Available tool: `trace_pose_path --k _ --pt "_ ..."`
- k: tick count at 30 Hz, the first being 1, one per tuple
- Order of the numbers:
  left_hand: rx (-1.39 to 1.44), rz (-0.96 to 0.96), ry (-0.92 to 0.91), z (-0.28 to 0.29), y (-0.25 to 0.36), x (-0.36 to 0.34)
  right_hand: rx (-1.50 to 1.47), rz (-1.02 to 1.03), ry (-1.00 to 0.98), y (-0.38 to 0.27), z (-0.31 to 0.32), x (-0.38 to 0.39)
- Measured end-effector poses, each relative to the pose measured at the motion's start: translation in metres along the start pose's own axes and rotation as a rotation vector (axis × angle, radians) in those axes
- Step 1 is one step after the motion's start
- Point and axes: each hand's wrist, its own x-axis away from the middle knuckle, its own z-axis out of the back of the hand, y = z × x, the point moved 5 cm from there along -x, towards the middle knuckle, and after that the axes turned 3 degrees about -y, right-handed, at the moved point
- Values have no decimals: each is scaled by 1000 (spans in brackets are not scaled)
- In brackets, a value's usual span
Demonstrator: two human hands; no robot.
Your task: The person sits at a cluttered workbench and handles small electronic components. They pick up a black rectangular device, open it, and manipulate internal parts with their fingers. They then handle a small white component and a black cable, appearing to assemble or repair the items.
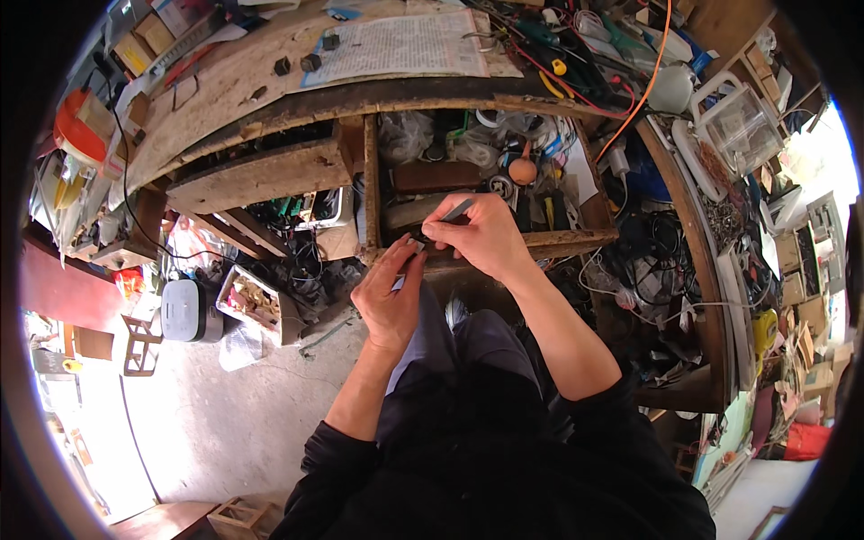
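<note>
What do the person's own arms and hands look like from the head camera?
The left hand and right hand are both ungloved, with no watch or bracelet visible at either wrist. The left forearm and right forearm are bare below a plain black left sleeve and matching right sleeve.

Bench point(229, 79) w/ paper point(405, 52) (+dk. blocks point(283, 66))

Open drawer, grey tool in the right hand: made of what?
Drawer: probably bare wood, unvarnished; brown, rough, worn edges.
Grey tool in the right hand: metal or plastic, matte-looking; no clear glint, too small to settle which.
</note>
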Motion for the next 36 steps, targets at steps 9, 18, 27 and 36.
trace_pose_path --k 9,18,27,36 --pt "60 80 7 -1 -7 4 -488 -210 -23 12 -2 3" --pt "65 44 2 -2 -12 6 -199 -91 -128 -5 1 7" --pt "93 50 -31 -1 -12 4 260 121 -172 -23 8 -5" --pt "171 89 -37 -3 -23 6 91 12 -467 -11 12 -38"
